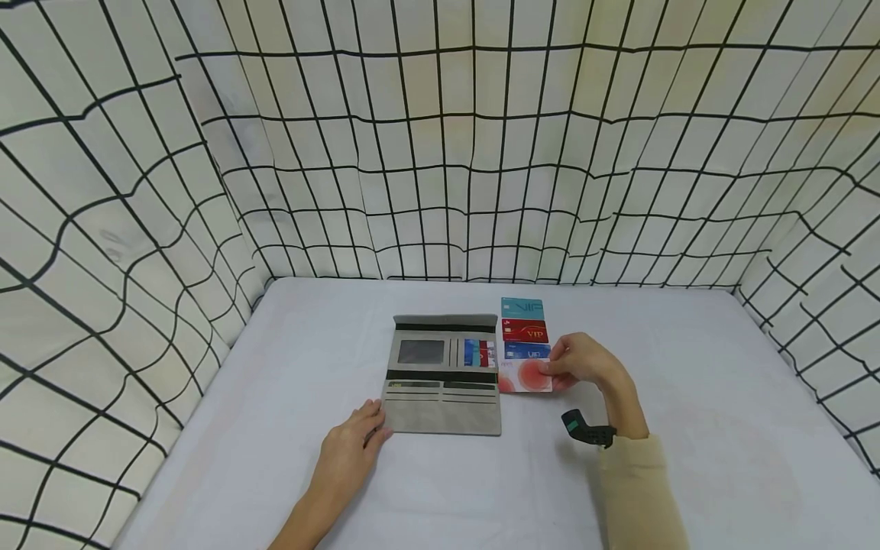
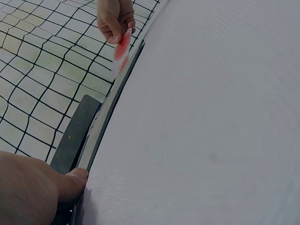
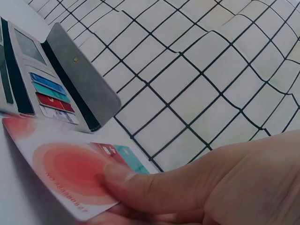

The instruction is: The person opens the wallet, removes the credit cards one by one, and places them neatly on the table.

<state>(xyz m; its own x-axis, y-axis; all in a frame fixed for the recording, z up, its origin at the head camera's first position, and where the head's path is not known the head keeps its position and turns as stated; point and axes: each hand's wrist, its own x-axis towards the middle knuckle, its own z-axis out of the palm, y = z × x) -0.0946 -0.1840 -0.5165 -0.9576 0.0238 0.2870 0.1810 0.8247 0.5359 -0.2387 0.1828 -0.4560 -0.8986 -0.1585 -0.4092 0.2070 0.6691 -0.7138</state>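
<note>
A grey wallet (image 1: 440, 416) lies unfolded on the white-covered table. Several cards (image 1: 479, 353), blue, teal, red and white at their edges, sit in its upper right slots. My right hand (image 1: 583, 359) pinches a white card with red circles (image 3: 70, 168) between thumb and fingers, just right of the wallet. Beyond that card lie a blue card (image 1: 526, 351), a red VIP card (image 1: 525, 331) and a teal VIP card (image 1: 522, 308) in a column. My left hand (image 1: 349, 451) rests at the wallet's lower left corner, its thumb (image 2: 77, 178) touching the edge.
The white tabletop (image 1: 722, 405) extends around the wallet and cards. White walls covered by black netting (image 1: 440, 168) rise at the back and both sides. A black strap with a small device (image 1: 587, 429) is on the right wrist.
</note>
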